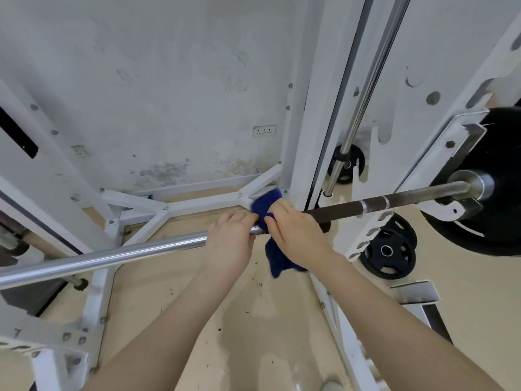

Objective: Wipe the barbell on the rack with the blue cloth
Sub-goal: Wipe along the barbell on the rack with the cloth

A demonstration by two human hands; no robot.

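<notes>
Two bare forearms reach up from the bottom edge toward the barbell (366,206), which lies across the hooks of the white rack (307,108) at about chest level, running from lower left to upper right. Left hand (228,244) clasps the bright, smooth part of the shaft, fingers curled over it and out of sight beyond. Right hand (293,235) sits just beside it, fingers (272,221) closed around the blue cloth (266,204), which is bunched over the shaft, one end poking up behind, the other hanging loose below the wrist. To the right: darker, dull stretch of bar leading to the sleeve and a black plate (490,193).

Advice for the stroke: keep the left grip firm so the shaft cannot spin or roll in the hooks. Wrap the cloth fully round rather than pressing from above only, then slide rightward along the dark part with a slight twisting motion. Tuck the dangling tail in, or risk it snagging on the upright. Probably much bar left to cover.
</notes>
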